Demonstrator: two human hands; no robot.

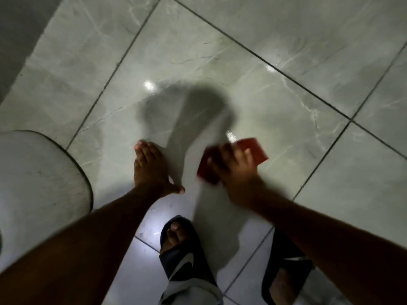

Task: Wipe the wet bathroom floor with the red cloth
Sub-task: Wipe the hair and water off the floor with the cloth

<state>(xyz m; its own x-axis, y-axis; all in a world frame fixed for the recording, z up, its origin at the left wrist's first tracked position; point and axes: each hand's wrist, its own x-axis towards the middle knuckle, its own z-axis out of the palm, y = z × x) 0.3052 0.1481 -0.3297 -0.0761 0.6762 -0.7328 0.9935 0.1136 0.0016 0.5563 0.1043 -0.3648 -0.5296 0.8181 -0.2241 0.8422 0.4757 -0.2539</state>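
Cloth (253, 150): red, flat folded rectangle, blurred; long axis runs from lower left to upper right, far corner pointing up-right. Lies on floor (198, 51) under right hand (236, 170), fingers closed over its near half. Floor: glossy grey marble-look tiles, dark grout lines, wet shine spots. Left hand (152, 168) flat on tile, open, holding nothing, just left of cloth. White rounded fixture (37, 177) at left edge. 2 dark slides (185, 256) below. Tiles ahead and right open.
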